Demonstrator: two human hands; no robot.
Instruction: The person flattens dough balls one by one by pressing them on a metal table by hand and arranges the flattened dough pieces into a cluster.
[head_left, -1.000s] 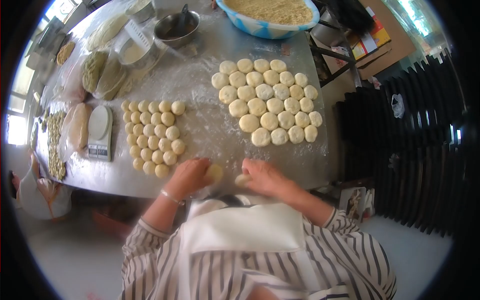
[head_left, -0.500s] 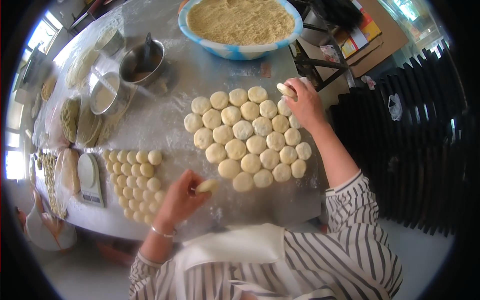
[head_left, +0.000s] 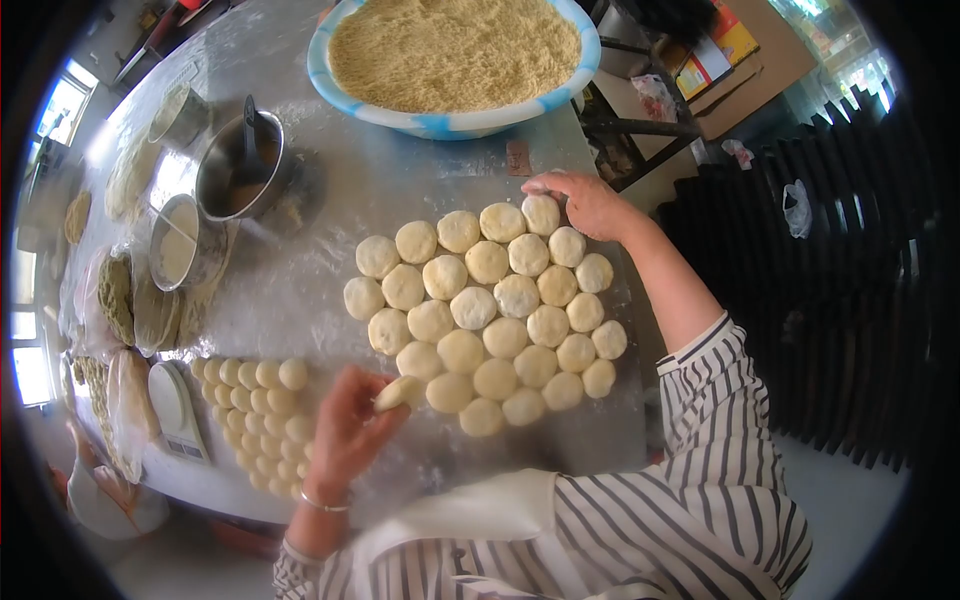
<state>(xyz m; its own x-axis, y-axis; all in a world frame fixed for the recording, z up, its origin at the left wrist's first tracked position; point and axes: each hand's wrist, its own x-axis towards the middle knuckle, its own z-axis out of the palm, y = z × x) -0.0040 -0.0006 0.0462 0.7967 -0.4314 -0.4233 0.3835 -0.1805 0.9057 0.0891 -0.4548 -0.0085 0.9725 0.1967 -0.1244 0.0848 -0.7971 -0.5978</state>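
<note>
My left hand (head_left: 350, 425) is closed on a flattened dough round (head_left: 397, 393), pinching it between thumb and fingers at the lower left of the laid-out rounds. Across from it, my right hand (head_left: 590, 205) is at the far right corner of the group. Its fingers are stretched out over the edge of a dough round (head_left: 541, 216) lying on the table, with thumb and fingers apart. Several floury flattened rounds (head_left: 461, 353) lie in close rows on the metal table. Smaller dough balls (head_left: 268, 400) stand in rows left of my left hand, which partly hides them.
A blue-and-white basin (head_left: 440, 124) of crumbly yellowish filling stands at the far edge. Metal bowls (head_left: 212, 185), a kitchen scale (head_left: 180, 405) and bagged dough (head_left: 133, 390) are at the left. Stacked black trays (head_left: 800, 300) stand right of the table.
My right hand has moved left and put its dough round down at the end of the far row. My left hand still holds its round. The view has shifted slightly.
</note>
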